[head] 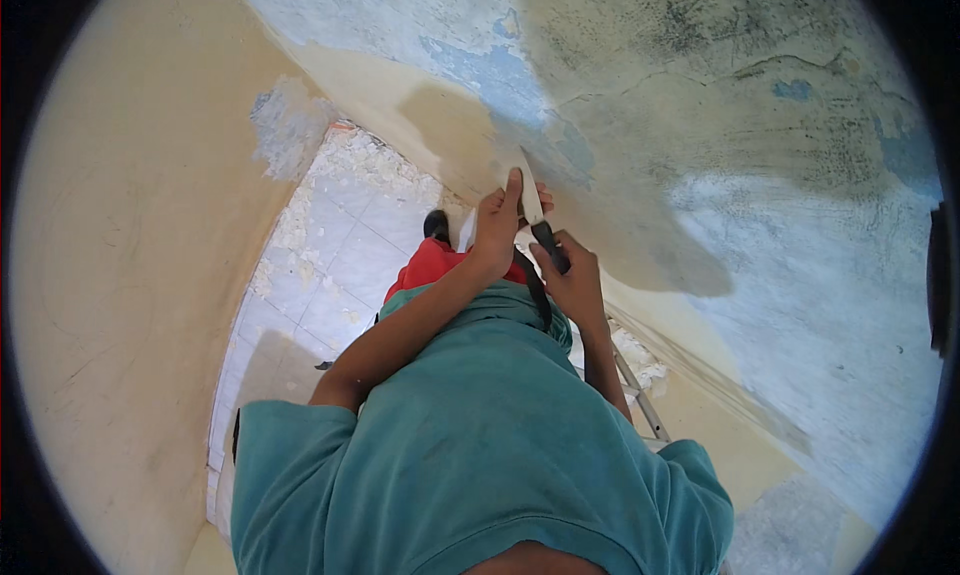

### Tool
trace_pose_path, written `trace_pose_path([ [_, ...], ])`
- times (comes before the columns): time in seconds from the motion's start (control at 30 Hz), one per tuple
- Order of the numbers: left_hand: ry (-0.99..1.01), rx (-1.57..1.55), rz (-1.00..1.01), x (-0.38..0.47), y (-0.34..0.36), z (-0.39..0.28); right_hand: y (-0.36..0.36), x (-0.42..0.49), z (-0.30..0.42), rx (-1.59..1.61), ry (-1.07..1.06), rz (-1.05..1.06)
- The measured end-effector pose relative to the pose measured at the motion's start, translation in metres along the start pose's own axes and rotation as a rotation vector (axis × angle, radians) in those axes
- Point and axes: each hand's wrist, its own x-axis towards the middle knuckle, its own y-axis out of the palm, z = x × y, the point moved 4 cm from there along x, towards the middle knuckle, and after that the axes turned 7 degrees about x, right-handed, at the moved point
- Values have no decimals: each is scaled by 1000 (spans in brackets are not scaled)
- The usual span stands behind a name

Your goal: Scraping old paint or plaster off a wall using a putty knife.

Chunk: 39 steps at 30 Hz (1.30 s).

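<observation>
A knife with a pale blade and black handle (531, 192) is in front of me, close to the partly stripped wall (637, 125). My right hand (574, 275) grips its black handle, with the blade pointing up and slightly left. My left hand (501, 219) is around the blade's lower part, thumb along its near side and the other fingertips showing beyond it. The wall behind has peeling cream paint, bluish patches, dark stains and a long crack. Shadows of my head and arms fall on it.
Paint flakes (360, 155) lie along the edges of the white tiled floor (352, 237). A cream wall (135, 237) with a scraped patch (289, 129) rises at the left. Part of a metal ladder (637, 387) shows beside my right arm. My black shoe (436, 226) stands near the corner.
</observation>
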Motion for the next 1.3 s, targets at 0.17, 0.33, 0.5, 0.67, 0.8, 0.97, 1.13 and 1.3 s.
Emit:
trace_pose_path([
  [0.17, -181, -234, 157, 17, -6, 20, 46, 3, -30, 1012, 393, 305],
  [0.33, -206, -424, 234, 19, -7, 21, 54, 14, -13, 785, 293, 64],
  [0.5, -211, -427, 260, 24, -6, 22, 59, 18, -14, 697, 239, -2],
  [0.67, -193, -473, 226, 29, -18, 10, 66, 32, -9, 602, 148, -55],
  [0.8, -237, -509, 249, 33, -13, 8, 63, 32, -1, 614, 202, -67],
  [0.97, -119, -525, 230, 39, -25, -8, 65, 41, 12, 663, 94, -42],
  [1.13, -199, -507, 317, 23, -11, 2, 57, 23, 2, 539, 103, -105],
  [1.3, -202, -469, 338, 34, -17, 0, 66, 33, 3, 413, 16, -187],
])
